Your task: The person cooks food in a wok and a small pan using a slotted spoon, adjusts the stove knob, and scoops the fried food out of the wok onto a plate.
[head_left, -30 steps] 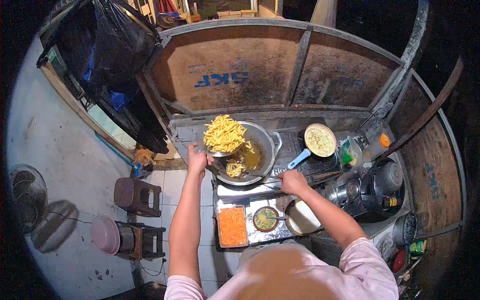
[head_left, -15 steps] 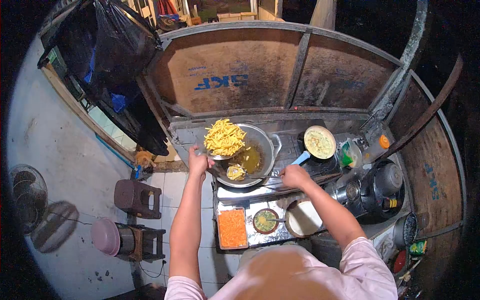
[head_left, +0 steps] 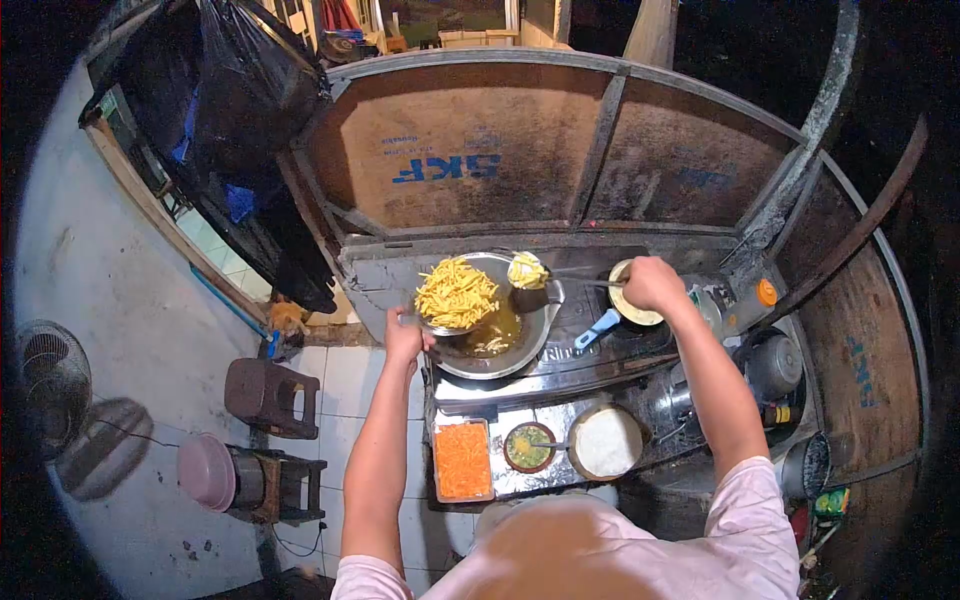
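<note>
My left hand (head_left: 405, 338) is closed on the edge of a round metal strainer (head_left: 440, 331) heaped with yellow fried sticks (head_left: 456, 294), held over the left side of a wok (head_left: 545, 332). Dark oil with a few loose pieces shows in the wok. My right hand (head_left: 655, 285) is wrapped round the long handle of a ladle (head_left: 580, 279). The ladle's head, carrying more yellow sticks, is over the wok's upper right rim. Below my right hand, partly hidden by it, sits a frying pan (head_left: 640, 315) with pale contents and a blue handle.
Along the near edge are a tray of shredded orange food (head_left: 463, 459), a bowl of yellow-green mixture (head_left: 525, 450) and a round container of white contents (head_left: 606, 442). An orange-capped bottle (head_left: 750, 305) stands right. Boards (head_left: 470, 140) wall the back; stools (head_left: 265, 398) stand left.
My right hand has moved up and right, lifting the ladle from low over the wok to its upper right rim. The white container is more exposed. My left hand still holds the strainer.
</note>
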